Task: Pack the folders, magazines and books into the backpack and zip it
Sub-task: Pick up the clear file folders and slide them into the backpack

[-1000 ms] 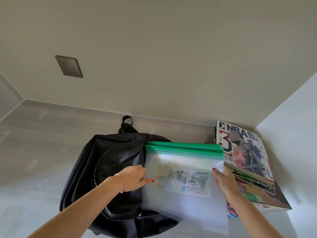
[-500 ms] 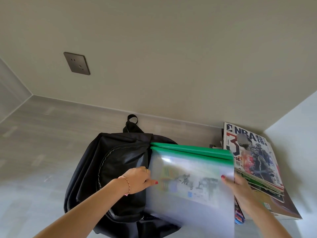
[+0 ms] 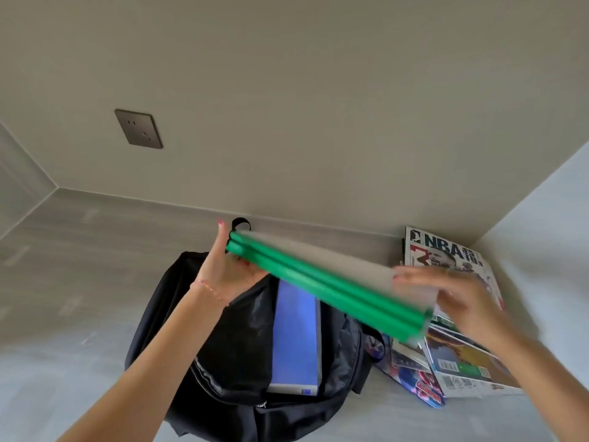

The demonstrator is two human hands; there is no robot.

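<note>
The left hand [image 3: 223,269] holds the far end of the green-edged folders [image 3: 322,283]: its palm cups them from below, fingers curled under, with one finger standing straight up past the end. The right hand [image 3: 459,295] lies over the near end with its fingers spread and only slightly bent; motion blur hides whether the thumb closes underneath, so its grip cannot be told. The folders hang edge-on and tilted above the black backpack [image 3: 229,362], their clear faces smeared and unreadable.

The backpack stands open on the grey surface [image 3: 63,314], and a blue folder [image 3: 294,339] stands upright inside its main compartment. Its lower edge is cut off by the frame. Just right of it lies a fanned stack of magazines [image 3: 452,352], partly covered by the right hand, the top one reading NBA. A dark wall socket [image 3: 138,129] sits on the wall behind.
</note>
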